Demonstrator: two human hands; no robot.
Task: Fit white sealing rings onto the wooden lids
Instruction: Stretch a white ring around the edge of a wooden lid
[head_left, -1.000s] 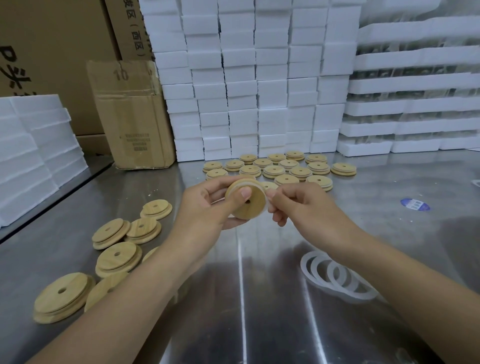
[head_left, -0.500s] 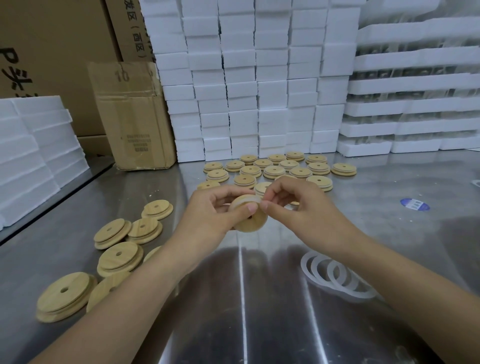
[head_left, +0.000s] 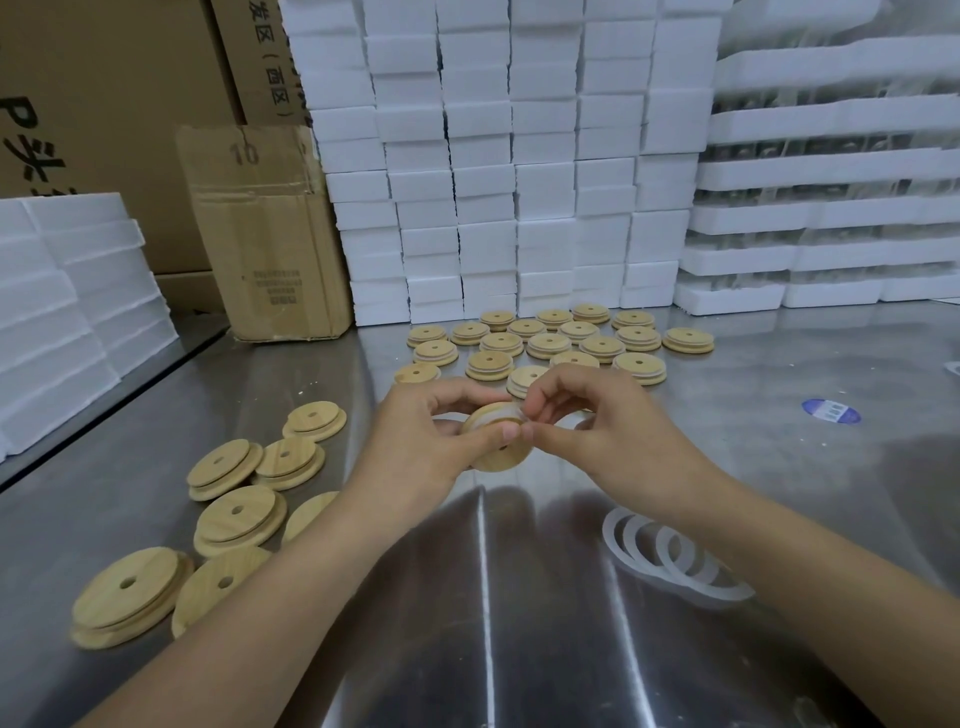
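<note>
Left forearm (head_left: 291, 587) & right forearm (head_left: 789, 566) bare all the way to pic edge, both slim. Left grip (head_left: 415, 441) & right grip (head_left: 608, 436) bare too, fingers slim. Nails short, plain, natural, e.g. on left thumb (head_left: 511, 430).

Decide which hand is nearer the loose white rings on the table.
Right. The right hand is just beyond the loose white rings; the left hand lies farther off, to their left.

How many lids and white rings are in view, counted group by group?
far lids: 19 visible, though the hands may hide more
left lids: 7
held lid: 1
held ring: 1
loose rings: 3, partly under the right arm
Total: 31
</note>
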